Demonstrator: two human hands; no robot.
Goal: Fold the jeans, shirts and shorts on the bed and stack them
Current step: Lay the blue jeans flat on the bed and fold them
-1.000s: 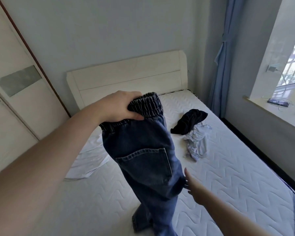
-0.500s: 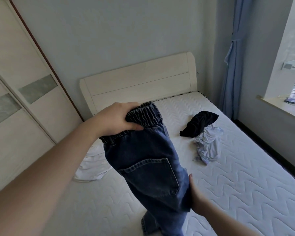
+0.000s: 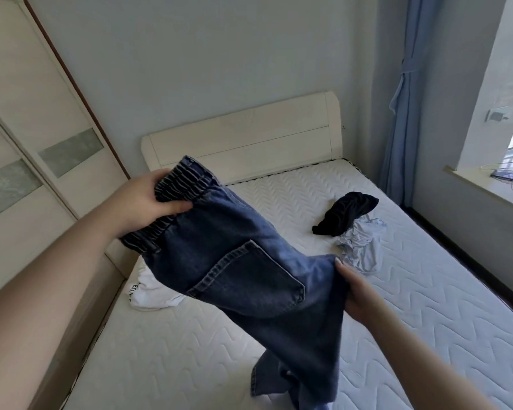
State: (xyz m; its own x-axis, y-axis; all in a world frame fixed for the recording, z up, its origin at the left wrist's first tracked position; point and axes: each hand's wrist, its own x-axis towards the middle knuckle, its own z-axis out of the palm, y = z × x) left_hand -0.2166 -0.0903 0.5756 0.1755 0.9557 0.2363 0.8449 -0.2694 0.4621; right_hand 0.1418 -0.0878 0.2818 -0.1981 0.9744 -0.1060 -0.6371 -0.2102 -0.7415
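The jeans (image 3: 243, 270) hang in mid-frame above the bed (image 3: 427, 291), not yet laid flat. The left hand (image 3: 148, 202) has its fingers curled round the gathered elastic waistband at centre left. The right hand (image 3: 359, 294), lower right of centre, pinches the side edge of the denim near the seat, thumb on the near face and the other fingers hidden behind the cloth.

The legs trail down to the mattress at the bottom of the frame, already bunched. If the jeans go down this way, the heavy denim will likely land twisted, with one leg folded under the other. The right hand's hold on a single edge looks slight, so a shake could pull it free.

The denim is thick, dark blue, with a stitched patch pocket. The waistband is ribbed and puckered. The mattress is white and quilted in zigzags. A black garment (image 3: 344, 214) and a pale blue one (image 3: 362, 250) lie crumpled together at right of centre, and a white shirt (image 3: 151, 294) lies rumpled at the left edge.
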